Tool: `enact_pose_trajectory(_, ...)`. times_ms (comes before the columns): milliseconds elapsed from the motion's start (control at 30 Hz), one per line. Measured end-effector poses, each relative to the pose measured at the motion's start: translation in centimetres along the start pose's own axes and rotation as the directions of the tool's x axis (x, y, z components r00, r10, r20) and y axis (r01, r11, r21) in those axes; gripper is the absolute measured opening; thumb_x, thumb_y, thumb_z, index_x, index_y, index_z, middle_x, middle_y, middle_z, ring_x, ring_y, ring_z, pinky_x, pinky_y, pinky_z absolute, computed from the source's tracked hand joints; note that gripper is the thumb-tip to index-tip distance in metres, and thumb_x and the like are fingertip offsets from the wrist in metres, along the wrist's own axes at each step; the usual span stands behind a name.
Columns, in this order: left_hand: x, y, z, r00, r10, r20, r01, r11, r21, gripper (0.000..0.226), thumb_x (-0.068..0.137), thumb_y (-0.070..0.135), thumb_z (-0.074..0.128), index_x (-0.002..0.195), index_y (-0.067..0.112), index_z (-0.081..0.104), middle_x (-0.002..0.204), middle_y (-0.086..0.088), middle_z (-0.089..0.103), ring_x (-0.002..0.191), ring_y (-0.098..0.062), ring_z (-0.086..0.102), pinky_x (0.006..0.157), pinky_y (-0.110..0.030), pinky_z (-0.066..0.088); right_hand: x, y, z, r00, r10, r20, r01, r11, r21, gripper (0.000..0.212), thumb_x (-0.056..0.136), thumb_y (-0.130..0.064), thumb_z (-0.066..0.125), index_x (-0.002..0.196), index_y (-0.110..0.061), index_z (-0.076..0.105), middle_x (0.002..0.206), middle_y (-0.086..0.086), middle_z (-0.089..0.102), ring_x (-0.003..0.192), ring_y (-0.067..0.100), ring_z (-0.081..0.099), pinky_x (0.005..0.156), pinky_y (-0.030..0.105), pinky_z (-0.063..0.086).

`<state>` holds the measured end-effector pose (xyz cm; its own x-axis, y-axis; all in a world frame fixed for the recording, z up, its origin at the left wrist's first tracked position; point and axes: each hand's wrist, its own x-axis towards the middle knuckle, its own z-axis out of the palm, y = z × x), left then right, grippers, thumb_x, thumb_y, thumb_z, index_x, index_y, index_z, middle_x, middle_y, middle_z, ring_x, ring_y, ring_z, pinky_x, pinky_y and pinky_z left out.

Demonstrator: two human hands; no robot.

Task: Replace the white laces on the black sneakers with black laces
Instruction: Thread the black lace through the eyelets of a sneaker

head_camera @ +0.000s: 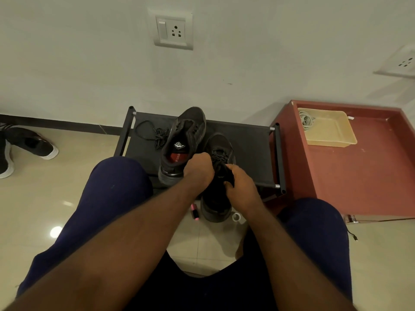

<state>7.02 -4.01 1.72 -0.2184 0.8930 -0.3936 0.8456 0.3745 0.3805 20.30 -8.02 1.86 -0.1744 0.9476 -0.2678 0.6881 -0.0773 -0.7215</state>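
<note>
Straight ahead in the head view, a low black bench stands against the wall, and both black sneakers are on it with their long axes running away from the person, toes toward the wall. The near sneaker has its toe over the bench and its heel past the front edge, above the floor; dark lacing shows on its top. The left hand has a closed grip, fingers curled tight at that lacing on the sneaker's left side. The right hand grips the same shoe at its tongue and collar, fingers wrapped into the opening. Just left of it lies the far sneaker, leaning slightly rightward, its opening and red insole facing the camera. A loose black lace sits in a tangle on the bench to that shoe's left. A pink marker and a tape roll lie on the floor beneath the held shoe
</note>
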Motion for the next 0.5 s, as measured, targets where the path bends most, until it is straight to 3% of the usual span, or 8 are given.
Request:
enact_pose_trajectory(133,0.4,-0.3,-0.5,1.000,0.006,0.030,-0.001,0.986,-0.166,0.018,0.091,0.015,0.055,0.099,0.000,0.061,0.104,-0.019,0.066,0.099,-0.035,0.064,0.075,-0.032,0.047,0.3,0.3,0.1,0.999,0.017,-0.032,-0.016,0.999,0.045,0.038,0.094,-0.003,0.055,0.128,-0.019,0.057,0.115,-0.001,0.062,0.108,0.018,0.060,0.097,0.037,0.051)
enact_pose_trajectory(200,0.4,-0.2,-1.2,0.998,-0.041,0.056,0.062,0.897,-0.438,0.008,0.090,0.011,0.053,0.095,0.006,0.058,0.098,-0.018,0.066,0.091,-0.033,0.065,0.077,-0.034,0.054,0.6,0.4,0.2,0.998,0.019,-0.060,-0.015,0.998,0.063,0.036,0.093,-0.003,0.058,0.126,-0.017,0.058,0.110,-0.004,0.060,0.106,0.018,0.059,0.093,0.032,0.049)
enact_pose_trajectory(267,-0.1,0.5,-2.8,0.986,-0.053,0.158,0.154,0.652,-0.743,0.012,0.096,0.004,0.045,0.091,0.012,0.054,0.087,-0.014,0.062,0.075,-0.024,0.063,0.067,-0.032,0.054,0.9,0.3,0.1,0.990,0.024,-0.136,-0.014,0.997,0.077,0.034,0.094,-0.009,0.063,0.127,-0.016,0.059,0.116,0.000,0.061,0.110,0.018,0.060,0.092,0.027,0.047)
enact_pose_trajectory(367,-1.2,2.1,-5.6,0.955,0.077,0.288,0.264,0.227,-0.937,0.023,0.101,0.000,0.037,0.105,0.003,0.059,0.087,-0.012,0.062,0.076,-0.018,0.063,0.073,-0.027,0.054,1.4,-0.7,-0.7,0.974,0.008,-0.227,0.051,0.965,0.256,0.016,0.099,-0.024,0.060,0.110,-0.015,0.069,0.104,-0.001,0.068,0.096,0.011,0.063,0.087,0.032,0.052)
enact_pose_trajectory(433,-1.9,2.7,-6.7,0.949,0.188,0.253,0.259,-0.007,-0.966,0.024,0.099,-0.005,0.038,0.106,-0.004,0.061,0.092,-0.016,0.066,0.082,-0.022,0.068,0.076,-0.025,0.057,1.4,-2.0,-1.4,0.992,0.011,-0.122,0.062,0.815,0.576,0.030,0.104,-0.033,0.052,0.099,-0.009,0.070,0.091,0.002,0.068,0.085,0.012,0.062,0.082,0.037,0.051)
enact_pose_trajectory(500,-2.3,2.9,-7.0,0.948,0.226,0.222,0.258,-0.146,-0.955,0.023,0.097,-0.005,0.040,0.109,-0.005,0.060,0.099,-0.019,0.068,0.091,-0.025,0.069,0.084,-0.027,0.057,0.9,-3.1,-2.2,0.998,-0.063,0.029,0.013,0.585,0.811,0.033,0.106,-0.033,0.047,0.103,-0.009,0.070,0.102,0.010,0.071,0.098,0.017,0.066,0.092,0.033,0.053)
